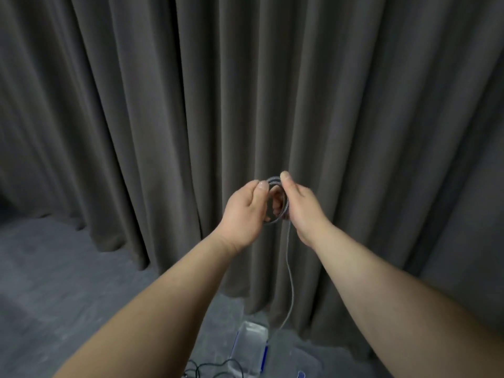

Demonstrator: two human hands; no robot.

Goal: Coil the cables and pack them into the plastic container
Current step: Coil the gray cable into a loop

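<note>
Both hands pinch the grey cable coil (277, 199) at chest height: left hand (245, 211) steadies the loops, right hand (301, 207) feeds the hanging tail (289, 271) round. Below, probably the plastic container (252, 347) waits on the floor (54, 282).

Two cables (276, 197) — one container (252, 342) — two hands (245, 211).

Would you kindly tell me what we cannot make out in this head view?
- Grey cable: its far end is lost near the floor.
- Plastic container: contents blurred; bottom edge and left forearm cut it off.
- Black cable: cut by the bottom edge.
</note>
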